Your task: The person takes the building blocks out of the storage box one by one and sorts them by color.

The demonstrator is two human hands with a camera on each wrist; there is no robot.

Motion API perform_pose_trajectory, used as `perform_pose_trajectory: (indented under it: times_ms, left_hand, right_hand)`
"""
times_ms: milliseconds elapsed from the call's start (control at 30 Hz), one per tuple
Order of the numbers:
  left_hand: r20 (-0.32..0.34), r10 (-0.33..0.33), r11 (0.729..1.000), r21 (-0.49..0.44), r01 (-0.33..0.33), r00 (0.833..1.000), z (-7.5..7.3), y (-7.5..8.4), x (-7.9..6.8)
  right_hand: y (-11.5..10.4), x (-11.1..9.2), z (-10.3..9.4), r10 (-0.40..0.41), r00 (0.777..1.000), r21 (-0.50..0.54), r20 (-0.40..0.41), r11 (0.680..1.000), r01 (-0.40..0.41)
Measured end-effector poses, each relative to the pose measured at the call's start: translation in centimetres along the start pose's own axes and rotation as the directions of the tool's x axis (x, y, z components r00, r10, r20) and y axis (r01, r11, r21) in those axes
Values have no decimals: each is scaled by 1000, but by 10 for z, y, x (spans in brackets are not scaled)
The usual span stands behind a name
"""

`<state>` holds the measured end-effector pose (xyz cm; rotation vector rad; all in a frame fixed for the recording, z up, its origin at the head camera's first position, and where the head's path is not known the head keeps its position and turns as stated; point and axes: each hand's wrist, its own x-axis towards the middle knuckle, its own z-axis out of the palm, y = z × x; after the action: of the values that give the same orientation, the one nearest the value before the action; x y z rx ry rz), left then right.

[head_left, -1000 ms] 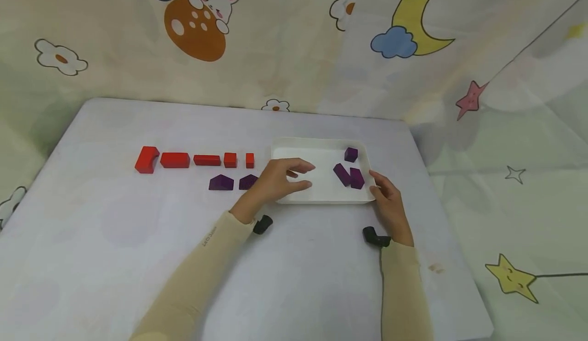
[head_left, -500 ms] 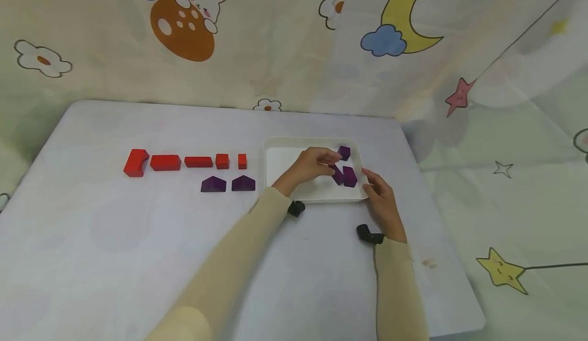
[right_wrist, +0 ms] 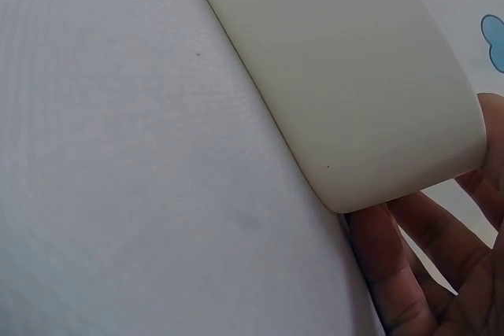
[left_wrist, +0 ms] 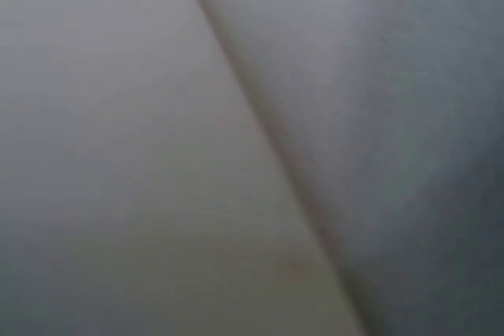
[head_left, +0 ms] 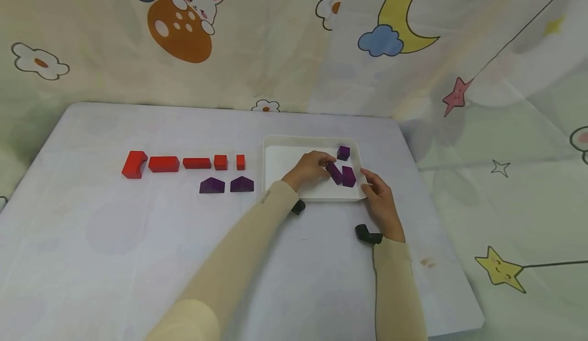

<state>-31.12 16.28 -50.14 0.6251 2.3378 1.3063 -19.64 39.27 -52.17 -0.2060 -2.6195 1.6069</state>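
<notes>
The left hand (head_left: 308, 170) reaches into the white tray (head_left: 279, 157) and pinches one end of a long purple block (head_left: 335, 174) between thumb and fingers. Beside that block lies a purple five-sided block (head_left: 349, 176), and a purple cube (head_left: 343, 152) lies behind them in the tray. The right hand (head_left: 385, 203) holds the tray at its front right corner. In the right wrist view, fingers (right_wrist: 382, 245) touch the tray's outer wall (right_wrist: 354, 92) at the corner. Blurred pale surfaces fill the left wrist view, and no hand shows there.
Left of the tray, several red blocks (head_left: 164, 164) stand in a row on the white table (head_left: 115, 279). Two purple roof-shaped blocks (head_left: 212, 186) (head_left: 242, 184) lie in front of that row. A patterned cloth (head_left: 275, 40) hangs behind the table.
The left hand has moved right, from the tray's left side to the long purple block, and now pinches it. The right hand stays at the tray's corner. The head view has shifted slightly.
</notes>
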Motion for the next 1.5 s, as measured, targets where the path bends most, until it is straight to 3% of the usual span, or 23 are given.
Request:
perform_pose_trajectory:
  times_ms: [100,300,467,667,867,1000,1133,1300,1500]
  left_hand:
    - [-22,6,999,42,-5,1000,-2,-2,-3]
    - [-36,2,1000,4,-2,999,-7,2,-13]
    - [-52,46,999,-15,-47,998,-14,11,-29]
    - [-67,153,987,-36,-155,986,-35,21,-65]
    - [-118,193,977,-72,-203,974,-66,12,-110]
    - [-177,158,985,-44,-168,971,-93,-2,-143]
    - [-261,76,997,10,-76,962,-121,-21,-174]
    - [-363,-30,996,62,57,931,-154,-49,-215]
    - [-445,-61,983,126,130,894,-186,-81,-260]
  right_hand:
    - [-2,1,3,-3,1000,2,5,1000,3]
    - [-5,3,6,-30,1000,-16,7,999,30]
    - [-8,3,7,-18,1000,-39,3,999,18]
    - [-7,2,6,-6,1000,-27,1,1000,6]
    - [-5,0,3,-22,1000,19,-1,1000,22]
    - [-4,1,2,-21,1000,27,9,999,21]
    - [-5,3,3,-4,1000,-9,12,1000,4]
    - [-5,1,4,3,1000,-23,11,1000,-3]
    - [-7,-5,2,8,1000,-42,3,999,-8]
